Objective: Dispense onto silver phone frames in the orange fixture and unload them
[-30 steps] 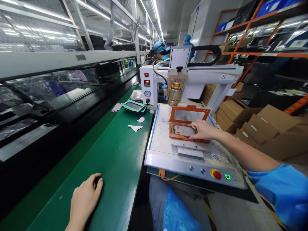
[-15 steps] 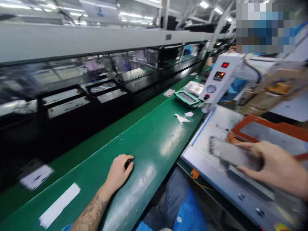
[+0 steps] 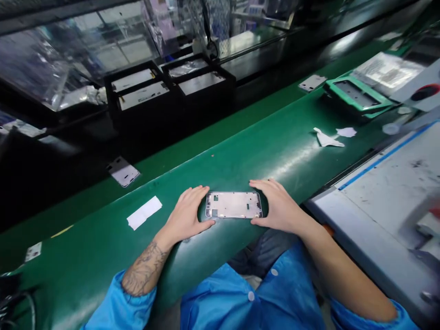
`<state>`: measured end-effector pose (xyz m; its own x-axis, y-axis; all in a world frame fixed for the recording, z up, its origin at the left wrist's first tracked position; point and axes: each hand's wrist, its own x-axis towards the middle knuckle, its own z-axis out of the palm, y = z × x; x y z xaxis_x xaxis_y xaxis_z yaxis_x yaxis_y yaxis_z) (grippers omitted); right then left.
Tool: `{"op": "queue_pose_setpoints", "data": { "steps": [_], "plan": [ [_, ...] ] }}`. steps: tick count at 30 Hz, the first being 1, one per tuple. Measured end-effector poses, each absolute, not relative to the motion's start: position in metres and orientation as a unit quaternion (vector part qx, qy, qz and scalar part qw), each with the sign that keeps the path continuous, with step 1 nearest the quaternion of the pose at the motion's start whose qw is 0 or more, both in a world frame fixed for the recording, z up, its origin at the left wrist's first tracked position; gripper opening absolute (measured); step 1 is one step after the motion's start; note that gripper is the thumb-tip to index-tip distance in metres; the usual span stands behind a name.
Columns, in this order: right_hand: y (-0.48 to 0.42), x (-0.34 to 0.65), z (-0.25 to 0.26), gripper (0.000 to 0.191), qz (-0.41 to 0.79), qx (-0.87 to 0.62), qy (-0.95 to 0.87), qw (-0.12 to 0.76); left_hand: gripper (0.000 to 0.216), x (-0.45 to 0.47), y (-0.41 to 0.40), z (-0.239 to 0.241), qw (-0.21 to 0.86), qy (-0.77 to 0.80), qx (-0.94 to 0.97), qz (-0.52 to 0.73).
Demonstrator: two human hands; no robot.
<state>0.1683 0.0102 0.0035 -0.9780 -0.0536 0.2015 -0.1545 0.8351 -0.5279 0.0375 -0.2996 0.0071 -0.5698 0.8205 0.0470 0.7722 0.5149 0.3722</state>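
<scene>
Both hands are now gripping the phone frame [image 3: 234, 205] at frame centre on the green table [image 3: 103, 247]: left hand [image 3: 188, 214] and right hand [image 3: 277, 207] holding its ends, having carried it off the machine bed [image 3: 385, 183], so it is out of the fixture.

Long green conveyor belt [image 3: 240, 156] runs past, black trays [image 3: 168, 87] behind it under a shiny glass cover [image 3: 79, 50], grey worktop [image 3: 385, 183] off right.

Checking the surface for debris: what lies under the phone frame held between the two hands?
The phone frame lies flat on the green conveyor belt. Whatever sits directly beneath it is covered.
</scene>
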Motion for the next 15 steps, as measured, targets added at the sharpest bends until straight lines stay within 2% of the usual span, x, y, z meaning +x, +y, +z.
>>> {"op": "queue_pose_setpoints", "data": {
  "steps": [8,15],
  "plan": [
    [0.018,0.182,-0.006,0.081,0.277,0.008,-0.955,0.104,0.09,0.034,-0.299,0.008,0.07,0.87,0.458,0.172],
    [0.015,0.184,-0.005,0.083,0.283,0.014,-0.951,0.119,0.088,0.035,-0.301,0.002,0.021,0.854,0.474,0.215]
  ]
}}
